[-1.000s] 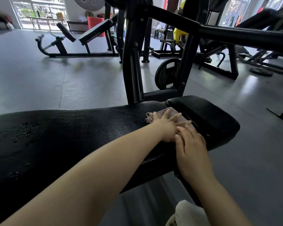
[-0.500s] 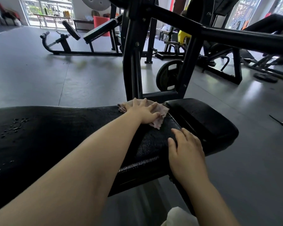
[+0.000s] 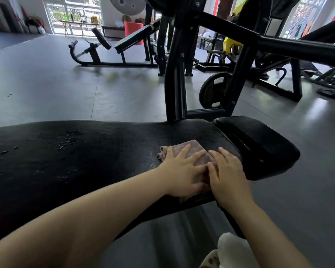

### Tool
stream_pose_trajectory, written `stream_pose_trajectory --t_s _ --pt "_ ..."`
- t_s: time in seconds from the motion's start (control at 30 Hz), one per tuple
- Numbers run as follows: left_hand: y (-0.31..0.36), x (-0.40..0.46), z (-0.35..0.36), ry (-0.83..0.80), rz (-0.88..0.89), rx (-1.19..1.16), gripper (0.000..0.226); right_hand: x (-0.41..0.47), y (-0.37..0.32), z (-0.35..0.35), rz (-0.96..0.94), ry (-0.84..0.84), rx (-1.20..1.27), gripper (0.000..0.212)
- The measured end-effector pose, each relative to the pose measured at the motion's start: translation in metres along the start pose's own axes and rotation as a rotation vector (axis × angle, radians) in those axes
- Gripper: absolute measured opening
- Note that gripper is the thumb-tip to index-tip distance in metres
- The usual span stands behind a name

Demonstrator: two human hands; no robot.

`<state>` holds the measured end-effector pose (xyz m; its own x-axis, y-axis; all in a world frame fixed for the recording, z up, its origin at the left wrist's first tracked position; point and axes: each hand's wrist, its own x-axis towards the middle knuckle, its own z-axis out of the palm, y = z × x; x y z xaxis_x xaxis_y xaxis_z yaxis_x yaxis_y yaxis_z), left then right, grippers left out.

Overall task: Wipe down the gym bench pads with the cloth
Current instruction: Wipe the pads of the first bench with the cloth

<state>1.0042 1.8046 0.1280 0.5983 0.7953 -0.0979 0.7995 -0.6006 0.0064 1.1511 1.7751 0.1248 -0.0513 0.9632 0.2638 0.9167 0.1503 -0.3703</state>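
1. Water droplets (image 3: pixel 68 141) are seen scattered on the left part of the long black bench pad (image 3: pixel 97 151), toward its far edge.
2. The cloth (image 3: pixel 190 151), a pinkish-brown folded piece, is laid flat on the right end of the long pad, reaching its near edge.
3. The left hand (image 3: pixel 182 175) is pressed flat on the cloth with fingers spread and straight; nothing is held in its grip.
4. The right hand (image 3: pixel 226 175) is placed just beside the left hand, touching it, with fingers straight on the right part of the cloth; its grip is likewise flat, with nothing enclosed.
5. A smaller black seat pad (image 3: pixel 259 144) is located directly right of the long pad, separated from it by a narrow gap.
6. A black steel upright (image 3: pixel 175 80) is positioned behind the far edge of the long pad.
7. A weight plate (image 3: pixel 214 90) is seen on the grey floor (image 3: pixel 46 89) beyond the frame.
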Motion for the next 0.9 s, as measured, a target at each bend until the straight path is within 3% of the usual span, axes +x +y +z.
stream_pose_trajectory --t_s 0.17,0.4,0.5,0.6,0.67,0.77,0.9 --pt "-0.016 -0.074 0.003 -0.018 -0.093 0.001 0.059 -0.025 -0.051 0.02 -0.318 -0.025 0.132 0.04" --pt "-0.042 -0.188 0.018 0.008 -0.268 -0.001 0.071 -0.064 -0.138 0.05 -0.411 -0.156 0.38 0.053" --pt "-0.052 -0.227 0.025 0.024 -0.324 0.014 0.078 -0.077 -0.167 0.059 -0.513 -0.183 0.395 0.043" --pt "-0.058 -0.256 0.025 0.03 -0.396 0.014 0.081 -0.087 -0.191 0.065 -0.6 -0.243 0.332 0.045" --pt "-0.065 -0.273 0.03 0.17 -0.376 0.075 0.078 -0.095 -0.208 0.065 -0.677 -0.216 0.201 0.048" --pt "-0.077 -0.297 0.043 0.251 -0.319 0.104 0.069 -0.106 -0.231 0.072 -0.753 -0.234 -0.012 0.066" --pt "-0.091 -0.326 0.052 0.332 -0.311 0.17 0.075 -0.114 -0.25 0.086 -0.833 -0.291 -0.161 0.077"
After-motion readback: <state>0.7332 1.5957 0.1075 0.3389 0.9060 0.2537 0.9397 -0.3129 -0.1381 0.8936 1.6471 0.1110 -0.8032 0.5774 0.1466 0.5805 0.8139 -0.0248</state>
